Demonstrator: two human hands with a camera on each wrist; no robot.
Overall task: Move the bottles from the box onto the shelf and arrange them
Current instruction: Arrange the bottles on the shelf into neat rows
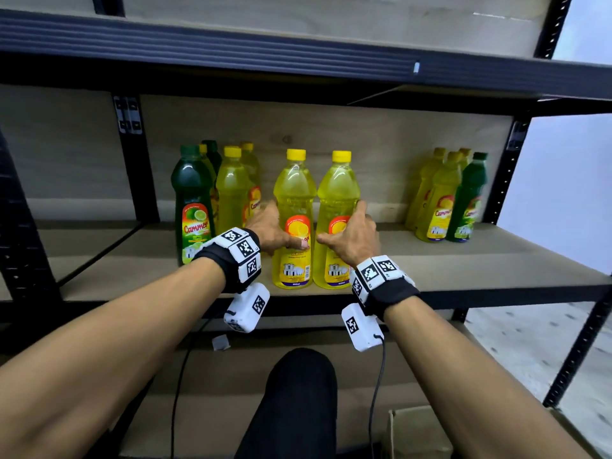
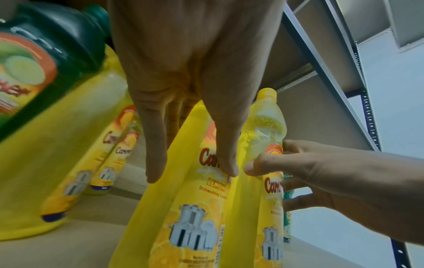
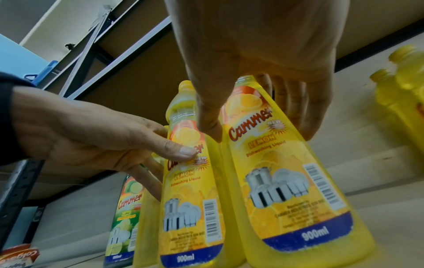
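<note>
Hands meet at the centre of the head view, each on one of two yellow bottles standing side by side at the front edge of the shelf [image 1: 496,260]. The left hand [image 1: 270,228] wraps the left yellow bottle [image 1: 294,207], thumb across the label and fingers behind; the right hand [image 1: 352,233] wraps the right yellow bottle [image 1: 337,200] the same way, so both grips are narrow and holding. The judged step is setting or squaring this pair: it would go best with both bases flat on the board, labels kept facing forward, the two slid back together, and neither released until it stands steady. Counted in the head view: two bottles in hand; at centre left a cluster of about six, a front green bottle [image 1: 192,200] with a second green and roughly four yellow behind, partly hidden; at the right a group [image 1: 440,193] of about four yellow and one green. A cardboard box [image 1: 417,432] shows at the lower right.
</note>
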